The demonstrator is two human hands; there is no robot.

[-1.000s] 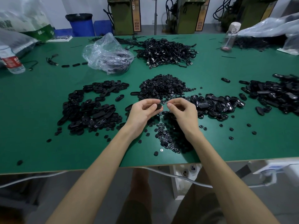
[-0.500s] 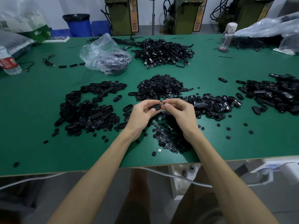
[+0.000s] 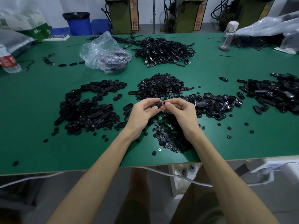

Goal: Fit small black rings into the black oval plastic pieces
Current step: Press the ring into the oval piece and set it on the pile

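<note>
From the head view, both your hands are raised just above the green bench [image 3: 40, 143], meeting over its middle. Your left hand [image 3: 142, 112] is curled round a black oval piece [image 3: 156, 105], gripping it between the thumb below and the fingers behind, so the piece lies roughly level and its right end sticks out toward your other hand. Your right hand [image 3: 181, 112] is closed in a pinch: thumb and forefinger hold a tiny black ring [image 3: 163, 102] right at that free end of the oval piece. It is too small to tell whether the ring is seated.

Below your hands a loose scatter of rings [image 3: 168, 138] lies on the bench, and a bigger heap of rings [image 3: 160, 86] sits just beyond your fingers. A wide pile of oval pieces [image 3: 90, 107] spreads to your left. A glossier pile [image 3: 213, 104] lies just to your right, and another pile [image 3: 275, 94] lies further right. Further back are a crumpled clear plastic bag [image 3: 105, 52] and a tangle of black cables [image 3: 163, 52]. A water bottle [image 3: 8, 62] stands at the far left edge.
</note>
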